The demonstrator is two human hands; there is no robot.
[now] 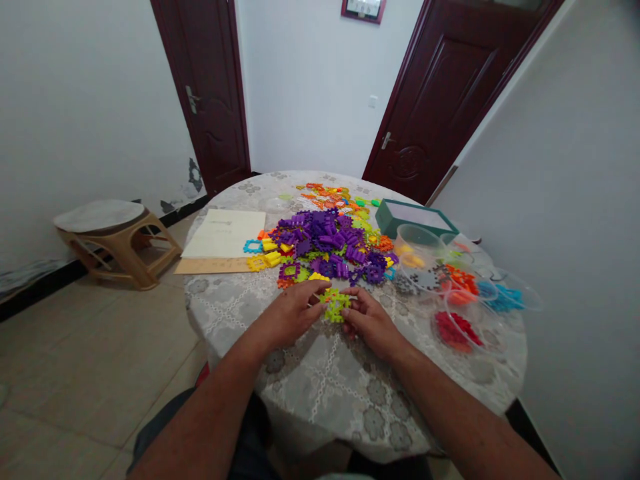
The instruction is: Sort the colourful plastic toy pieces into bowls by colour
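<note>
Between my two hands is a lime-green plastic building piece point(335, 307) with a notched edge and an opening in its middle. My left hand point(295, 311) pinches its left side between thumb and fingers. On the right side, my right hand point(367, 320) grips the same piece, fingers curled at its edge. Just beyond my hands lies a heap of purple building pieces point(325, 233), with yellow, blue and green ones mixed in around it. A few yellow pieces point(265, 259) sit at the heap's left.
An open notebook point(225, 233) lies at the left on the round table point(320, 400). Clear plastic tubs with red pieces point(456, 330), orange pieces point(461, 283) and blue pieces point(505, 298) stand at the right. Behind them is a green box point(415, 219). A stool point(115, 240) stands left.
</note>
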